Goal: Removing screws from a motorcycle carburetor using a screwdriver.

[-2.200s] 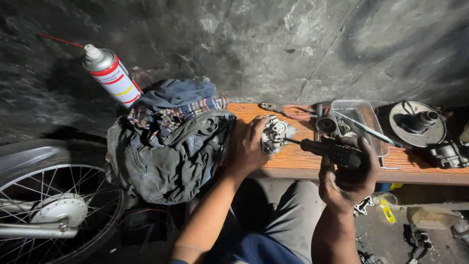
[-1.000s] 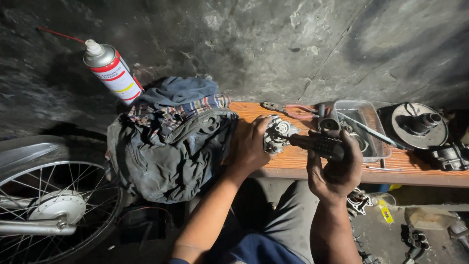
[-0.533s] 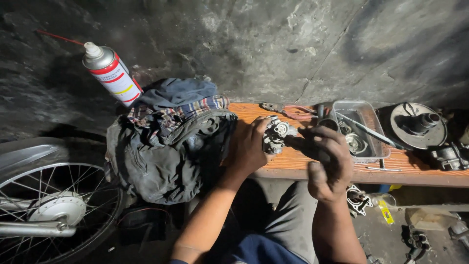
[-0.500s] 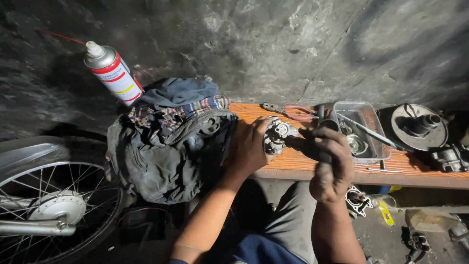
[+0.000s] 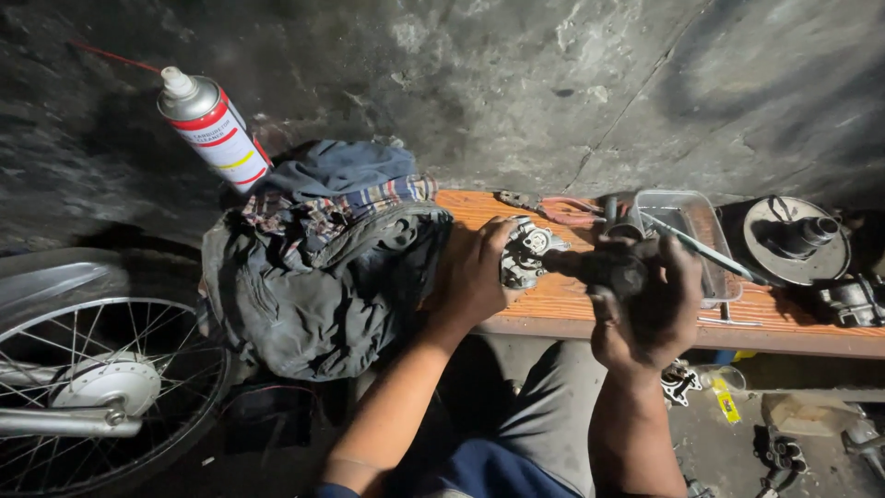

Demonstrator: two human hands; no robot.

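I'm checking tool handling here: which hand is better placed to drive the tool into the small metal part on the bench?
Right. The right hand already grips the dark-handled tool, its tip at the metal part; the left hand is steadying that part.

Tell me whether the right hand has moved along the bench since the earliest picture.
Yes. The right hand, gripping the dark tool, has shifted left, away from the clear tray and up close to the metal part.
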